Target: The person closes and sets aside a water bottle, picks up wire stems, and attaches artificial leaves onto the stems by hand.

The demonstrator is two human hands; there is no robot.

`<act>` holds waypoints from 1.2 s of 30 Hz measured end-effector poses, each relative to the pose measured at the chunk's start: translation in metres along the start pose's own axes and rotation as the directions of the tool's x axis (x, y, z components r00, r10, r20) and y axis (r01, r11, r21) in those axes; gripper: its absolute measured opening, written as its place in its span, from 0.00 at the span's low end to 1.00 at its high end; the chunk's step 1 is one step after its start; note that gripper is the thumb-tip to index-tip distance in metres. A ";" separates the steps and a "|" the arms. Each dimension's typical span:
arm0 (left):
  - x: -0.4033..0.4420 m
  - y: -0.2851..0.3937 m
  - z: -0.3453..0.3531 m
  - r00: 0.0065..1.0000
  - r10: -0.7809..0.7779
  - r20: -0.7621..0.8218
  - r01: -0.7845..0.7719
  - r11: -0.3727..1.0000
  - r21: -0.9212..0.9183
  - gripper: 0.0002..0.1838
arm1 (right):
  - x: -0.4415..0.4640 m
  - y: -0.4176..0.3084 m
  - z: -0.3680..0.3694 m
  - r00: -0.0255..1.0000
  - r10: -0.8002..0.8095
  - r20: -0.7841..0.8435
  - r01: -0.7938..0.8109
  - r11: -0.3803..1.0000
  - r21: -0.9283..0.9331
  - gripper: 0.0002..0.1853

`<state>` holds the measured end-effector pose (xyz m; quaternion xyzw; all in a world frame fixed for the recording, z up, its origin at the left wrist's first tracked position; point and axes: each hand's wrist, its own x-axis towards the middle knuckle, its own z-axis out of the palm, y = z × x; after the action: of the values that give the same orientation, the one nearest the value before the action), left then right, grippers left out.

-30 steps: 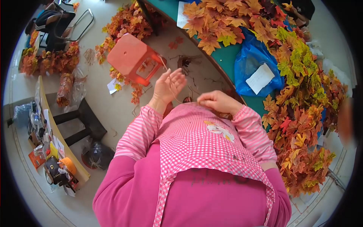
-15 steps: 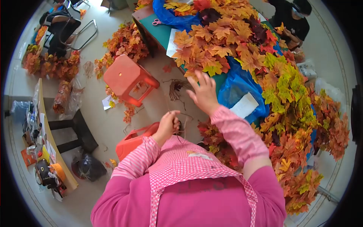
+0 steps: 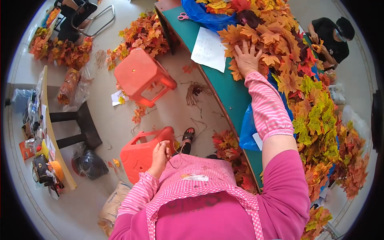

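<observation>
My right hand (image 3: 247, 61) lies with its fingers spread on a heap of orange artificial maple leaves (image 3: 276, 38) on the green table. My left hand (image 3: 161, 156) is closed in front of my apron, above a red plastic stool (image 3: 138, 160). A thin brown stem (image 3: 173, 161) curves out of its fingers; most of it is hard to make out. Beside my right hand, a handwritten white sheet (image 3: 209, 50) rests on the table. Yellow-green maple leaves (image 3: 316, 100) cover more of the heap, and blue plastic (image 3: 248, 124) shows beneath my right forearm.
The green table (image 3: 224, 90) has its edge close on my right. Pink scissors (image 3: 183, 16) lie at its far end. Another red stool (image 3: 138, 72) and loose brown stems (image 3: 198, 94) are on the floor ahead. Across the table a person in black (image 3: 330, 42) handles leaves.
My right hand has moved forward and right, from above the table's near edge onto the orange leaves. My left hand has shifted left and down, still closed. The view has turned slightly.
</observation>
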<state>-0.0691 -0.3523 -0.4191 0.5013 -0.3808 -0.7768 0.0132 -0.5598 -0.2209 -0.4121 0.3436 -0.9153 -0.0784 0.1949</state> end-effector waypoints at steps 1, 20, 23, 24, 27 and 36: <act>0.000 0.001 0.001 1.000 -0.004 0.004 0.004 1.000 0.024 0.12 | 0.001 -0.001 0.003 1.000 0.012 0.020 -0.012 1.000 -0.003 0.22; -0.006 0.071 0.091 0.902 0.006 0.431 -0.050 0.995 0.091 0.13 | -0.069 -0.053 -0.135 0.997 0.028 0.068 -0.072 0.542 0.837 0.13; -0.022 0.078 0.111 0.853 0.009 0.521 -0.105 0.982 0.155 0.13 | -0.131 -0.083 -0.185 0.899 -0.265 0.349 -0.331 0.111 0.937 0.14; -0.026 0.077 0.118 0.837 0.002 0.547 -0.127 0.973 0.191 0.13 | -0.147 -0.092 -0.198 0.846 -0.290 0.447 -0.459 0.028 0.888 0.14; -0.034 0.062 0.135 0.772 -0.029 0.635 -0.219 0.926 0.308 0.13 | -0.188 -0.103 -0.208 0.810 -0.214 0.546 -0.585 -0.237 0.776 0.12; -0.081 0.030 0.229 0.315 -0.402 0.860 -0.232 0.846 0.480 0.15 | -0.316 0.007 -0.269 0.785 0.119 0.608 -0.550 -0.318 0.772 0.10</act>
<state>-0.2199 -0.2084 -0.2914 -0.0450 -0.4819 -0.7827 -0.3912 -0.2363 -0.0104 -0.2607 0.0607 -0.7069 0.6563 -0.2567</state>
